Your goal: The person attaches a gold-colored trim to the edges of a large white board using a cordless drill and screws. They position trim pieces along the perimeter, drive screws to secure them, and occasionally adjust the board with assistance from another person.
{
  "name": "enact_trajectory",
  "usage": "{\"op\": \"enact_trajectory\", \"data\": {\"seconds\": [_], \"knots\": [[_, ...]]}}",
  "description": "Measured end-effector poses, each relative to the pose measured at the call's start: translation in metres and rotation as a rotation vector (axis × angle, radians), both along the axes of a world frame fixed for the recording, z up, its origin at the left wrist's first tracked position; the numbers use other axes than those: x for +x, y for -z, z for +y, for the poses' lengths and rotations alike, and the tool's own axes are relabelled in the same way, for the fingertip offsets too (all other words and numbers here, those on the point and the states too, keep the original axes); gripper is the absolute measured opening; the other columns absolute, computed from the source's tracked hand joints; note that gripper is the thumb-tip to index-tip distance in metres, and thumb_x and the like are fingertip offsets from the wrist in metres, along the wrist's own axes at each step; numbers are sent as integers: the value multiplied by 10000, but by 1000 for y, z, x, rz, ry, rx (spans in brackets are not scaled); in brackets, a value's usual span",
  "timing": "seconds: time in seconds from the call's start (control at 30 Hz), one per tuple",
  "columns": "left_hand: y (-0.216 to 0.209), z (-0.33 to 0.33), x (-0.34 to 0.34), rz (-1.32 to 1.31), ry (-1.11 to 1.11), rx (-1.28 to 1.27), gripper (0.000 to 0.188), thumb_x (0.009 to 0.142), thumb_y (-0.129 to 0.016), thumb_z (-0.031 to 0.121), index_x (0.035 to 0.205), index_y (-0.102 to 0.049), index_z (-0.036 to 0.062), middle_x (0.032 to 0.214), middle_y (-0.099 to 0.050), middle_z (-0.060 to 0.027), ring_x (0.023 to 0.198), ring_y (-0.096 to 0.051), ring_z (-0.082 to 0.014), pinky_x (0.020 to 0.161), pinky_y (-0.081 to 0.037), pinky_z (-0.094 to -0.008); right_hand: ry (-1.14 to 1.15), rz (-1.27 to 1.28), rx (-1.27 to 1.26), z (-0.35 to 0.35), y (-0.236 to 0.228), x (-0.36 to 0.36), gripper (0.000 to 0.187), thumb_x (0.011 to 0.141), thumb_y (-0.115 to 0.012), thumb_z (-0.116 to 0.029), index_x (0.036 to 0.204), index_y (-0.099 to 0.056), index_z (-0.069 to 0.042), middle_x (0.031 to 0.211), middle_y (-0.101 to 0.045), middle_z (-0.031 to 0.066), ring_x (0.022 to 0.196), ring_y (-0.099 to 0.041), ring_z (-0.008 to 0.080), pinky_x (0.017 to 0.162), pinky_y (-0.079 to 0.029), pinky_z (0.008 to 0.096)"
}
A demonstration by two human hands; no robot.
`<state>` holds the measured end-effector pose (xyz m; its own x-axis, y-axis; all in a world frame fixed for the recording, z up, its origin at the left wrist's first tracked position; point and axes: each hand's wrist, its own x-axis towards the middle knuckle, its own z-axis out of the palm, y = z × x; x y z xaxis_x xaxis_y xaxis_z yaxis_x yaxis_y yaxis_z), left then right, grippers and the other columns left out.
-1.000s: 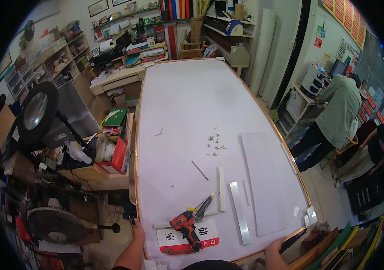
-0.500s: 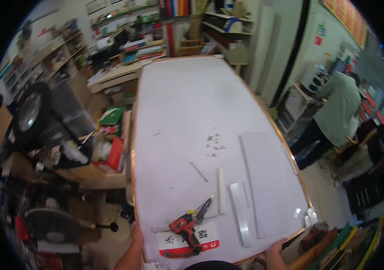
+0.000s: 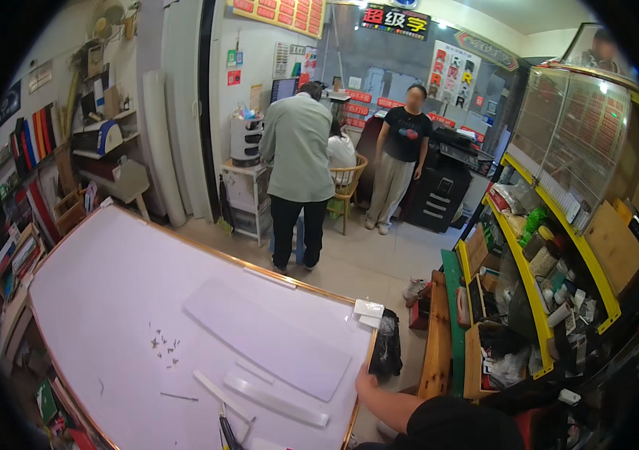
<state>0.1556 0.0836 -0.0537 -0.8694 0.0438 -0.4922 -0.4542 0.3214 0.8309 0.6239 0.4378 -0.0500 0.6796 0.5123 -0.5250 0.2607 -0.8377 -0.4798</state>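
A large white board with a copper-coloured edge frame (image 3: pixel 109 262) stretches across the lower left. My right hand (image 3: pixel 366 384) is closed round its edge at the near right corner, the fingertips partly hidden. My left hand is out of view. On the board, nearest my right hand, lie a pale flat panel (image 3: pixel 267 337) and a silvery metal strip (image 3: pixel 278 403). Beside them are a narrow white strip (image 3: pixel 222 395), a thin grey rod (image 3: pixel 179 397) and a scatter of small dark bits (image 3: pixel 163 345). A black-handled tool (image 3: pixel 227 430) shows only in part at the lower edge.
White wrapping (image 3: pixel 368 310) covers the board's right corner, beside a black bag (image 3: pixel 387 345). Yellow-framed shelves (image 3: pixel 529 277) and a wooden plank (image 3: pixel 435 337) stand at the right. Beyond the board are a person in a green shirt (image 3: pixel 300 142) and another in black (image 3: pixel 403 142).
My view has swung to the right, and the board now sits lower left. My left hand and the red drill have left the picture. My right hand remains at the board's edge.
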Motion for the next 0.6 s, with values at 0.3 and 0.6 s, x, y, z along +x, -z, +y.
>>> {"op": "enact_trajectory", "data": {"seconds": [0.3,0.6], "knots": [[27,-160,39,-115,-185,114,823,1013,-399,726,1225,-680,-18,1097,-718,-128,975,-675,-267,879,-543,-388,-1612,1759,164,29,-340,-158,725,1049,-556,-228,1640,-195,-15,789,-620,93,648,-551,153,624,-471,290],[38,-183,44,-95,-193,112,823,1008,-405,735,1224,-686,-8,1104,-722,-116,976,-680,-244,878,-553,-372,-911,680,-156,-65,-162,-83,292,965,-665,-258,846,-643,7,649,-577,80,540,-529,175,486,-413,315]]}}
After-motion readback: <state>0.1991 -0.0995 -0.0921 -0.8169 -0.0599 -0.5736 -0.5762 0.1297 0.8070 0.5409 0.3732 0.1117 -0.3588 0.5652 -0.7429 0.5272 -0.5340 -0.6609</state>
